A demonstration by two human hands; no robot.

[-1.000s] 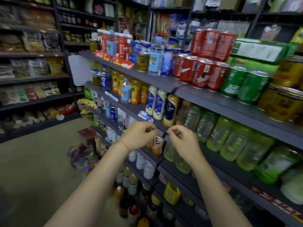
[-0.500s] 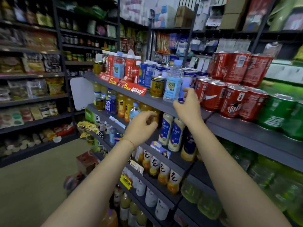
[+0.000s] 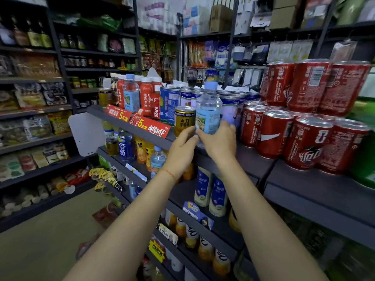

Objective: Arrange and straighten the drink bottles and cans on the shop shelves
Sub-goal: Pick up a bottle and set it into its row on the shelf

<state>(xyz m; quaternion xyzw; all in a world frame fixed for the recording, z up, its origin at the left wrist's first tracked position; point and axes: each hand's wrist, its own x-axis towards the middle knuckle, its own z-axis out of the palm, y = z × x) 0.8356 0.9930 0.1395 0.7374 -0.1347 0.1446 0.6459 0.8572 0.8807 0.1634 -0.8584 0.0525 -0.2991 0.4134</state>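
Up top, on the dark metal shelf (image 3: 251,159), our right hand (image 3: 218,141) grips the clear blue-capped water bottle (image 3: 208,110); our left hand (image 3: 180,151), fingers straight, touches its nine-o'clock side beside the yellow tin can (image 3: 184,121).

— What surrounds the dark grey shelving unit (image 3: 304,191) in front?

— Left of it, a bare tan floor (image 3: 40,240). Past that floor, black wall racks (image 3: 36,110) hold packaged snacks and dark bottles.

— And behind it?

— More black racking, with hanging packets (image 3: 215,51) on hooks. Above that, cardboard boxes (image 3: 221,18) sit on the top level. A white panel (image 3: 87,134) is fixed to the unit's left end.
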